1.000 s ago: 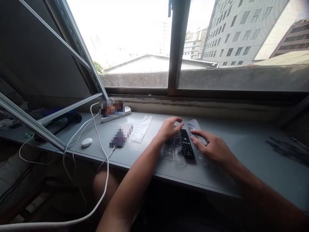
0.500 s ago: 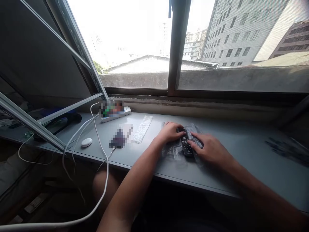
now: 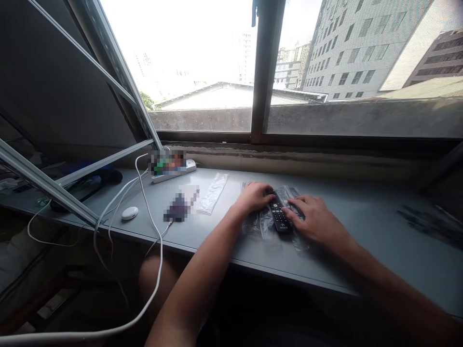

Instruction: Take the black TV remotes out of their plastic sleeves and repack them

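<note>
A black remote control [image 3: 279, 219] lies on clear plastic wrapping on the grey desk, its buttons facing up. My left hand [image 3: 253, 196] is closed around its far end, the thumb on top and that end partly hidden. Just right of the remote, my right hand [image 3: 316, 219] rests with thumb and fingers apart. Its thumb tip comes close to the remote's right edge, and its fingers lie over the crinkled plastic bag [image 3: 300, 241]. Whether the thumb touches the remote, I cannot tell.
Left of my hands lie a flat clear plastic sleeve [image 3: 214, 193], a blurred-out item [image 3: 181, 205] with a cable, and a round white device [image 3: 129, 213]. A power strip [image 3: 173, 174] sits by the window. White cables [image 3: 159, 260] loop over the desk edge; a metal frame [image 3: 79, 207] stands left.
My right hand has shifted slightly at the remote's right side, its fingers a little more spread. The remote has moved very slightly. My left hand stays at its far end.
</note>
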`<state>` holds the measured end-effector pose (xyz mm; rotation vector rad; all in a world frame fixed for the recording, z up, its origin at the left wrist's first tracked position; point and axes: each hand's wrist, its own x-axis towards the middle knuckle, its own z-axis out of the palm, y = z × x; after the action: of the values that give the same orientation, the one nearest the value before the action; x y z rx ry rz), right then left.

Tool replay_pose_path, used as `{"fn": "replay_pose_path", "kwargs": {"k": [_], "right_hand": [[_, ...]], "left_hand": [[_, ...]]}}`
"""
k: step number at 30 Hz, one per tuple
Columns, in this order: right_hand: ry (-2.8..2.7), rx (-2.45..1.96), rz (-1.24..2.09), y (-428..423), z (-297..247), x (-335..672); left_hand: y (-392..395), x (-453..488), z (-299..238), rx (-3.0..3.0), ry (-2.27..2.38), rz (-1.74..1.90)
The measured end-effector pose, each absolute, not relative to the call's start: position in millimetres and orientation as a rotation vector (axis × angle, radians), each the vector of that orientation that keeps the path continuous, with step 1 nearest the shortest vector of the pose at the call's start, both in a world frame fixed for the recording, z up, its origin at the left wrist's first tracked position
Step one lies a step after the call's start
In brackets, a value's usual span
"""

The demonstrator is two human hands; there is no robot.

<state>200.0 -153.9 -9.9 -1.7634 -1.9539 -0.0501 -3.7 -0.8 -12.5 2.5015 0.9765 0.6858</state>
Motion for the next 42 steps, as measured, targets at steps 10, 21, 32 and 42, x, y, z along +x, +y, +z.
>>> {"fn": "replay_pose_path", "kwargs": {"k": [10,21,32,42], "right_hand": [[-1.939,-1.672,-0.123,-152,-10,200],[-1.963,-1.517,-0.066,-158,0,194],[-1.969,-1.516,0.017,-160,1,193],[-1.948,-1.457,0.042,-161,4,189]], "left_hand": [[-1,-2,-8,2.383,1.016,0.855],[-3,-35,2,2.397,2.012,0.585],[11,-50,7,2.191,2.161,0.171],[9,-22,11,1.708,0.785,1.302]]}}
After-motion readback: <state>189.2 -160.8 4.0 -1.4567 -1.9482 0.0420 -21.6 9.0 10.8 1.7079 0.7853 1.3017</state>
